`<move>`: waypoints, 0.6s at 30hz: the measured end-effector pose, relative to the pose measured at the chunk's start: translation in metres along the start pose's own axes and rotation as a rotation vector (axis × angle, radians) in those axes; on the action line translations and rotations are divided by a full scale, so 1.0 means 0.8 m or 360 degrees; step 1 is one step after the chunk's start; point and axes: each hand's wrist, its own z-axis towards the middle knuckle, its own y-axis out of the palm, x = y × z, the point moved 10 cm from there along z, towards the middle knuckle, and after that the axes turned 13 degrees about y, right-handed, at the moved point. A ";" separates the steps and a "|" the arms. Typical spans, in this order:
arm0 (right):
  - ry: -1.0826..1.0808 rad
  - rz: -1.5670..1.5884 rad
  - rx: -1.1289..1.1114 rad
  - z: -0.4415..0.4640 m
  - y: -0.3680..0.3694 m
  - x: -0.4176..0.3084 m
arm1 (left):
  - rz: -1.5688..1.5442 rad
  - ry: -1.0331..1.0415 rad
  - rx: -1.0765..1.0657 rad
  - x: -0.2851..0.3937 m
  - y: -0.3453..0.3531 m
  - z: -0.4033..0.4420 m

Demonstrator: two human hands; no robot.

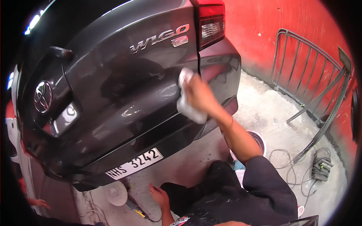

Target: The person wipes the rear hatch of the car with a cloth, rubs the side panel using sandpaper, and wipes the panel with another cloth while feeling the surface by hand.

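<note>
The right hand point(198, 93) had fingers clutching a crumpled white cloth point(191, 111) by the glossy dark-grey tailgate's point(132, 81) right edge, wiping seemingly in hand, steady pressure called for next, the left hand point(160, 196) empty, fingers loosely spread!

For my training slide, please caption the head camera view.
Right hand holding a white cloth at the tailgate of a dark Toyota Wigo, left hand low.

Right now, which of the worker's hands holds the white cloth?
The right hand, with the cloth against the car; the left hand, low near a knee, has none.
</note>
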 end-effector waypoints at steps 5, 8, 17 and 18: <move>0.0083 0.1377 -0.1475 -0.128 0.050 0.028 | 0.0167 -0.0079 -0.0783 0.008 0.028 -0.093; 0.0721 0.2794 -0.1247 -0.153 0.063 0.121 | 0.0430 0.0150 -0.0985 0.062 0.037 -0.135; 0.0801 0.1973 -0.0240 -0.147 -0.026 0.147 | 0.0093 -0.0068 -0.0657 0.040 0.001 -0.098; 0.0563 0.1508 0.0044 -0.131 -0.057 0.127 | 0.0097 -0.0078 -0.0653 0.039 0.004 -0.104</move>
